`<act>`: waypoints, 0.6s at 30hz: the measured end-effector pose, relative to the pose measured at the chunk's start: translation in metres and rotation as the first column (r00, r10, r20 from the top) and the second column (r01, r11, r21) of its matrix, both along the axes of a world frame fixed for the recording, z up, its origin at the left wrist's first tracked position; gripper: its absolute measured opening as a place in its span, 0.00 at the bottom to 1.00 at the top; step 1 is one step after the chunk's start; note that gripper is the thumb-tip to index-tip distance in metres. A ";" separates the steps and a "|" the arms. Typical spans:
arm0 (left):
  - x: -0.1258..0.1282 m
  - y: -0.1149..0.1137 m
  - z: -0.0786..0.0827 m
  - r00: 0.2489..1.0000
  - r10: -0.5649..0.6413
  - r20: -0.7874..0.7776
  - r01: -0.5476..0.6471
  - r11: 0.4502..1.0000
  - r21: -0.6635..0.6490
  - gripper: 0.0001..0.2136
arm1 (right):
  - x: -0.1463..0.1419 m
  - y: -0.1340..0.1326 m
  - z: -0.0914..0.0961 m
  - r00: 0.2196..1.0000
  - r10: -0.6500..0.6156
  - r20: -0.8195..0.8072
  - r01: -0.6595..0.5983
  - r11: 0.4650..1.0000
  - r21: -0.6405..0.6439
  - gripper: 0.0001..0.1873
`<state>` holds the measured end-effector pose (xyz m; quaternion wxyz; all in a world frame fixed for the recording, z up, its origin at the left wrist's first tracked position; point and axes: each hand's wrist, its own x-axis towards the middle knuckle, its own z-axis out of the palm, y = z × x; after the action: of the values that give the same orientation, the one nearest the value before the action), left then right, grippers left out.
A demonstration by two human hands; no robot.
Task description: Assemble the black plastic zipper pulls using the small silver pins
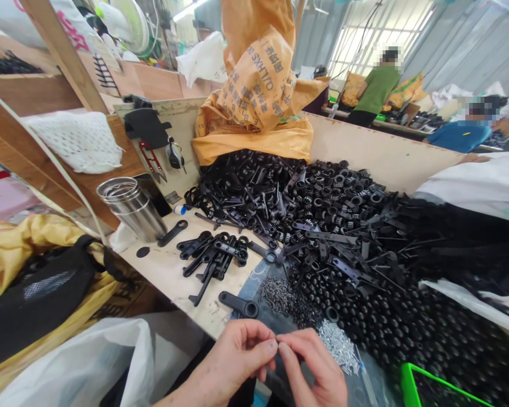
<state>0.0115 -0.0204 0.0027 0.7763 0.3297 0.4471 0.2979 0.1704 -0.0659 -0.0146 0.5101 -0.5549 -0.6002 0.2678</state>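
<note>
L hand (233, 357) and R hand (316, 367) had thumbs and forefingers pinched closed, tips meeting; couldn't tell what, if anything, was btwn. Blk plastic lever (234, 302) lay on the bench (163, 274) just past L hand, silver pins (338, 346) near R hand, round blk pcs (407, 325) farther R.

**One head-worn view, aimed forward and down**

The scene is viewed from above, from the wearer's head, with the lens directed forward and down across the counter (165, 268). The left hand (235, 356) and right hand (314, 364) are shown nearest, at 6 o'clock, cropped by the lower edge. An orange sack (258, 85) is faced at 12 o'clock, farther off; a person in blue (456, 137) is taken in at 2 o'clock, well beyond the counter.
</note>
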 end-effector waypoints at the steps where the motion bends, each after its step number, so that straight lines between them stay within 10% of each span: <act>1: 0.000 -0.001 0.001 1.000 0.004 0.007 -0.004 1.000 -0.011 0.22 | 0.003 0.000 0.001 0.999 0.031 0.039 -0.032 0.999 0.033 0.06; 18: 0.003 -0.008 -0.010 0.974 0.146 0.172 -0.078 0.934 -0.349 0.15 | 0.005 -0.004 -0.003 0.947 -0.044 0.319 -0.043 0.964 0.262 0.10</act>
<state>0.0143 -0.0281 -0.0069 0.8433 0.1336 0.4316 0.2910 0.1750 -0.0700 -0.0176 0.4751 -0.5179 -0.7056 0.0906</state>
